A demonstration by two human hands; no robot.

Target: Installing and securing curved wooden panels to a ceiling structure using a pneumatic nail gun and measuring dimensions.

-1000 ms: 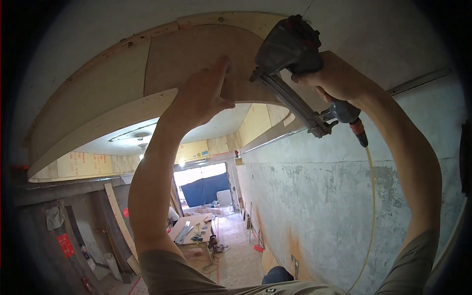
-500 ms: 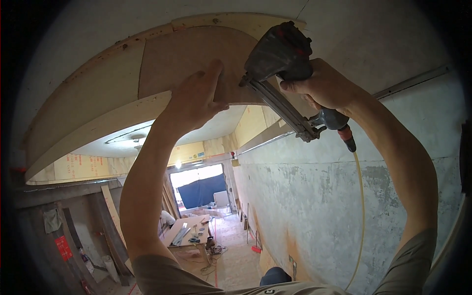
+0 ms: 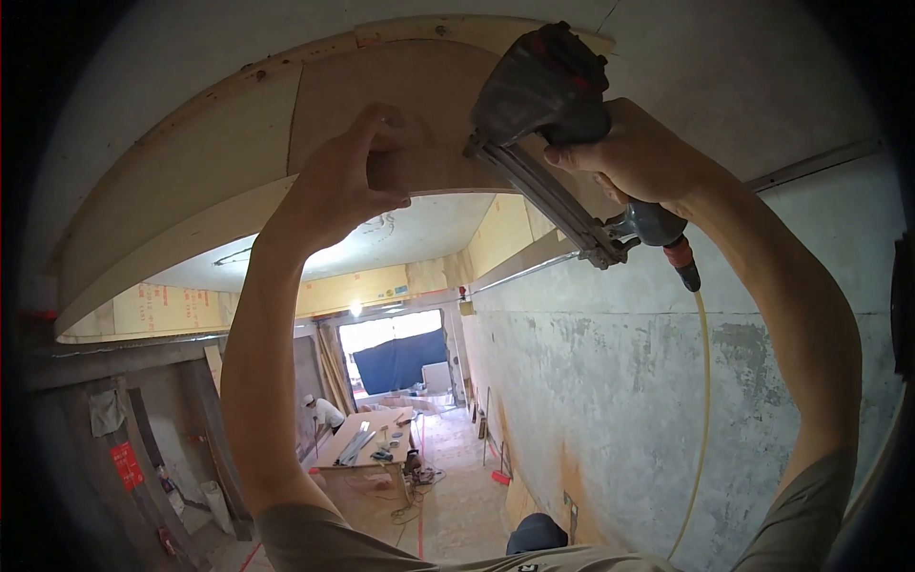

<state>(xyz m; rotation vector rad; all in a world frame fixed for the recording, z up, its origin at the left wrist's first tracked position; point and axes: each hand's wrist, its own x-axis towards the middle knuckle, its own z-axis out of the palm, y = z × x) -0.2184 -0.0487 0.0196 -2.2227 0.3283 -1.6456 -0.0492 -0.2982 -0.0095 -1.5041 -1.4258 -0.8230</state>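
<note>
- Both hands raised overhead. Left hand (image 3: 348, 181) open, fingers spread and bent, pressing flat against a thin tan plywood panel (image 3: 381, 95) on the underside of a curved ceiling arch.
- Right hand (image 3: 634, 157) closed around the grip of a dark grey pneumatic nail gun (image 3: 543, 91); its head points up at the panel, its long metal magazine (image 3: 553, 205) slants down to the right.
- Thin yellow air hose (image 3: 703, 381) hangs from the red fitting at the base of the gun and runs down past the right forearm.
- Panel sits against the pale curved plywood arch frame (image 3: 172, 191), which sweeps from lower left to top centre. Gun nose appears to meet the panel near its right edge; exact contact is hidden behind the tool.
- Judged progress: panel is placed and held in position, fastening under way at this edge. No nail heads can be made out, so how many are driven cannot be told.
- No containers close to the hands.
- Far below: long wooden counter (image 3: 367, 443) with small tools and strips, a person in a white cap (image 3: 319, 412) beside it, grey plastered wall (image 3: 610, 400) to the right, a dark blue tarp (image 3: 400, 360) across the far opening.
</note>
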